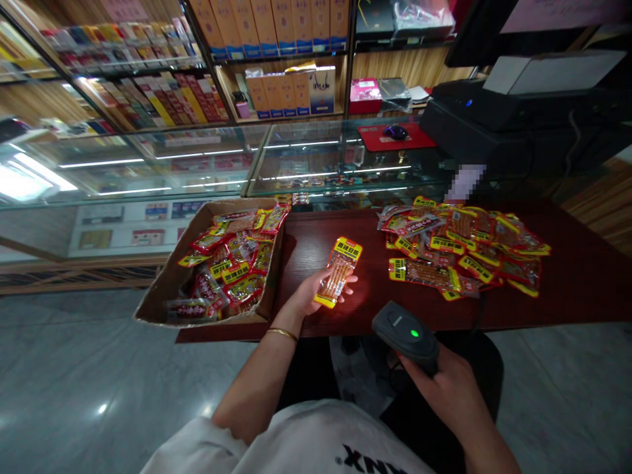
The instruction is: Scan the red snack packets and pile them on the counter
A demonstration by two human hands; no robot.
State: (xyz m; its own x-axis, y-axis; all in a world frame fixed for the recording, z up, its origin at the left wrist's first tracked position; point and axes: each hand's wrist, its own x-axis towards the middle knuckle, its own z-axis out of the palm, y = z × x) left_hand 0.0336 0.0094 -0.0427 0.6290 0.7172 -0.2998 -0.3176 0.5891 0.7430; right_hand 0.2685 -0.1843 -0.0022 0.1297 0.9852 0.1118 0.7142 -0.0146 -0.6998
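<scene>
In the head view my left hand (311, 293) holds up a snack packet (338, 272), yellow and red with a clear window over brown sticks. My right hand (447, 382) is wrapped round the handle of a dark barcode scanner (402, 329), which has a green light on top and its head towards the packet. The two do not touch. Left of my left hand, a cardboard box (158, 289) holds many similar packets. A loose heap of packets (464, 240) lies on the right part of the dark red table (316, 230).
Behind the table runs a glass display counter (306, 155). On it lies a red mouse pad (368, 139) with a black mouse (395, 132). Dark machines (518, 125) stand at the back right. Shelves with boxed goods (276, 26) line the back wall.
</scene>
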